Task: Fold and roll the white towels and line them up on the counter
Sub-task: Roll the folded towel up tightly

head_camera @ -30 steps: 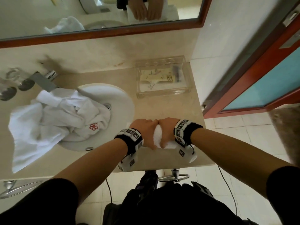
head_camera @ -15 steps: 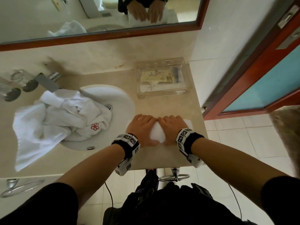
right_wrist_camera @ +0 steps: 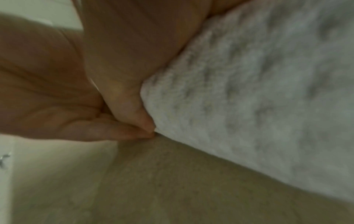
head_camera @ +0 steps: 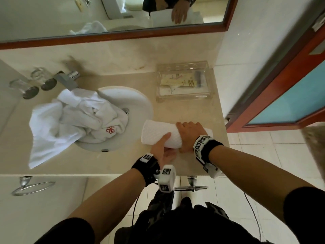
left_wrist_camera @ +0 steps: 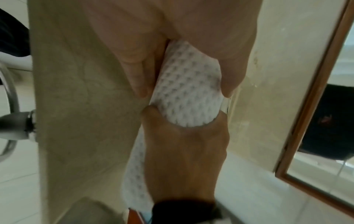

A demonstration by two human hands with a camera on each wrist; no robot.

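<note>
A rolled white towel [head_camera: 156, 133] lies on the beige counter [head_camera: 177, 111], just right of the sink. My right hand [head_camera: 189, 135] sits on the roll's right half, fingers curled over the top and thumb [right_wrist_camera: 132, 106] against its near side. My left hand [head_camera: 164, 146] grips the near side of the roll, thumb on top. In the left wrist view its fingers [left_wrist_camera: 138, 81] close round the waffle-textured roll [left_wrist_camera: 191, 109]. A crumpled heap of white towels [head_camera: 73, 120] with a red flower mark fills the left of the sink [head_camera: 139, 106] and spills onto the counter.
A clear tray of toiletries [head_camera: 184, 83] stands at the back right against the wall. Two glasses [head_camera: 33, 85] and the tap [head_camera: 66, 80] are at the back left. The counter's front edge runs just under my wrists. A red-framed door [head_camera: 281, 103] is to the right.
Both hands pushed the roll away from the counter's front edge. My left hand then slid off the top to the near side, baring the roll's left half.
</note>
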